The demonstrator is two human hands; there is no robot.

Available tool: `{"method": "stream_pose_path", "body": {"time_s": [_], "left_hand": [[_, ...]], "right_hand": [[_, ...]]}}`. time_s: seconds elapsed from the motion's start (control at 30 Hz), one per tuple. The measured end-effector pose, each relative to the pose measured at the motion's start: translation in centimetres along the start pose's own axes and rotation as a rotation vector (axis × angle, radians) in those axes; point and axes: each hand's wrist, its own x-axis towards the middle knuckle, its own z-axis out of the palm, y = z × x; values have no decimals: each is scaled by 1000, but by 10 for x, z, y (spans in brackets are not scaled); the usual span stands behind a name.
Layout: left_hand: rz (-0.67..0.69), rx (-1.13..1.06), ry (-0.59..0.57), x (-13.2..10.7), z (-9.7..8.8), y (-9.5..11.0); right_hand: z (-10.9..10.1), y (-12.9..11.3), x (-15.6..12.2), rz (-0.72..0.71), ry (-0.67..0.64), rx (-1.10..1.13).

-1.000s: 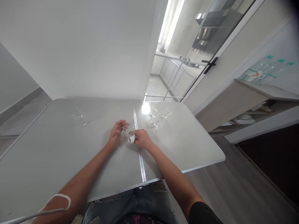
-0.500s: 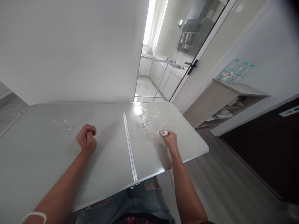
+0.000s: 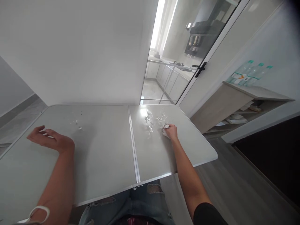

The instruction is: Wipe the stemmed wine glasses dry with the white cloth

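My right hand (image 3: pixel 172 132) is closed around a crumpled white cloth or tissue (image 3: pixel 165 133), low over the right part of the table. Just beyond and left of it are several clear, shiny things, among them one (image 3: pixel 147 117) near the back and another (image 3: pixel 150 127) closer. They look like small stemmed glasses, but their outlines are hard to make out. Over the left side, my left hand (image 3: pixel 51 140) is raised with its fingers stretched out and apart, holding nothing. Small clear bits or drops (image 3: pixel 80 128) lie on the surface to its right.
A metal-edged seam (image 3: pixel 132 137) divides the pale table (image 3: pixel 107 150). Behind it stands a white wall (image 3: pixel 82 56), with a glazed door (image 3: pixel 173 75) at the right. Further right, plastic bottles (image 3: pixel 252 75) stand on a wooden shelf unit (image 3: pixel 234 97).
My left hand has moved left and its curled fingers have opened out. My right hand has shifted slightly farther back, and more of the white cloth hangs down. The view has turned a little left.
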Motion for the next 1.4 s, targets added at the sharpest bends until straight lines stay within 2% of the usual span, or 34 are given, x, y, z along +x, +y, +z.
{"method": "stream_pose_path", "body": {"time_s": [0.03,0.1,0.2,0.33,0.43,0.47,0.57,0.6,0.67,0.77,0.87,0.97,1.0,1.1,1.2,1.3,1.4], "left_hand": [[-2,16,59,-2,3,-6],[-32,13,51,-6,9,-21],[-135,-53,-110,-9,18,-37],[-281,-201,-289,-13,23,-39],[-325,-173,-416,-19,28,-36],[-305,-164,-433,-22,30,-35],[-220,-150,-464,-28,35,-36],[-207,-153,-465,-29,36,-36],[-202,-158,-454,-30,36,-33],[-128,-130,-468,-34,35,-18],[62,-19,-557,-51,35,10],[235,134,-724,-78,39,36],[298,164,-787,-86,41,42],[485,140,-915,-102,43,50],[627,54,-931,-105,43,48],[715,11,-940,-106,41,47],[736,9,-951,-110,42,50]], "right_hand": [[0,-2,1,3,-5,-10],[-3,-4,2,3,-22,-21],[-11,-4,-3,-15,-57,-22],[-22,11,-29,4,-44,-44],[-29,17,-62,59,68,54],[-31,15,-77,49,157,110],[-35,-7,-124,-25,427,357],[-34,-18,-139,-44,473,428],[-27,-42,-162,-24,360,596],[-6,-79,-174,188,20,938],[22,-114,-161,383,-267,1247],[49,-147,-133,508,-489,1401],[58,-157,-123,487,-505,1436],[79,-179,-99,312,-396,1462],[90,-187,-93,18,-264,1310],[91,-183,-100,-303,-245,1064],[88,-177,-106,-436,-261,882]]}}
